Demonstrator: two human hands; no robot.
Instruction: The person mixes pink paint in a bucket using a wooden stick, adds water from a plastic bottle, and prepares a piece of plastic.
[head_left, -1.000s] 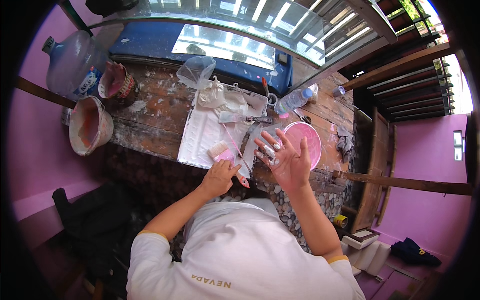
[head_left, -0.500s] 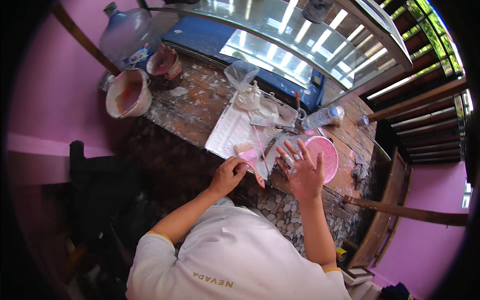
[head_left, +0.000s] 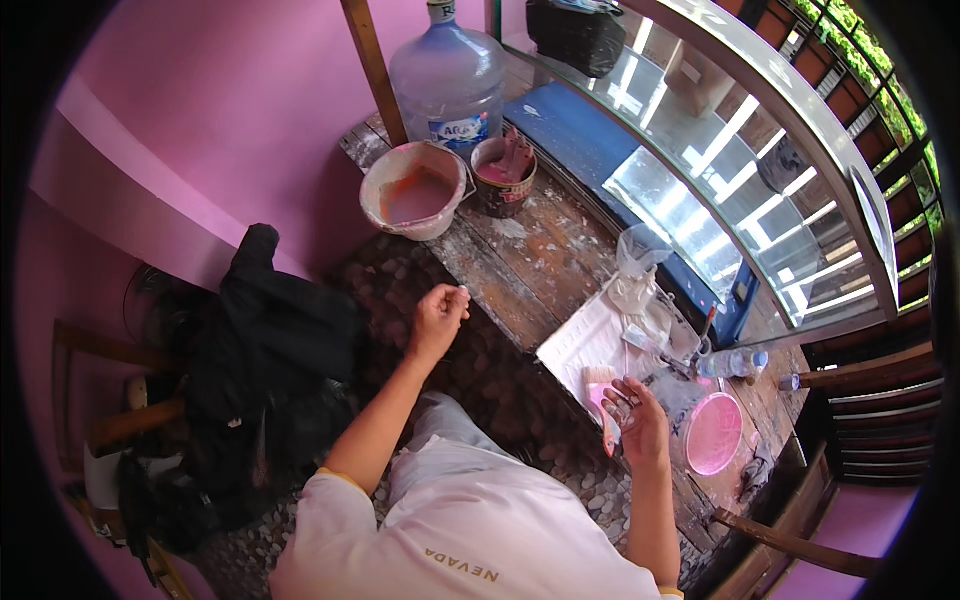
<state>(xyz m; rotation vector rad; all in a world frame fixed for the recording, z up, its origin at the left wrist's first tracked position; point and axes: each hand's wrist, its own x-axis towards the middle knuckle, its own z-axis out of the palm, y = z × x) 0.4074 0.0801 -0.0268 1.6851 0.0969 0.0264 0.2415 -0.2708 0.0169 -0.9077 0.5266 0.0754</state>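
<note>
My left hand [head_left: 437, 325] is raised near the bench's front edge, fingers pinched around something I cannot make out. My right hand [head_left: 640, 425] is palm up, white-smeared, with loosely curled, separated fingers and nothing visibly held. Just beside it, a wide brush [head_left: 600, 376] with pale bristles and pink handle lies on the white paint tray [head_left: 563, 345], along with a crumpled plastic bag [head_left: 630, 265] and tools. Right of that hand is a round pink paint container [head_left: 713, 432]; behind it a water bottle [head_left: 742, 364] lies near the tray.
The wooden bench [head_left: 525, 275] carries a paint-stained bucket [head_left: 400, 200], a paint can [head_left: 505, 195] and a large water jug [head_left: 447, 75]. A glass cabinet [head_left: 730, 120] stands behind. Dark cloth [head_left: 285, 340] is heaped at left by the pink wall; a wooden beam [head_left: 800, 542] sits lower right.
The view has swung left, so the bench appears further right. My left hand has moved leftward, away from the brush. My right hand's spread fingers are now more curled.
</note>
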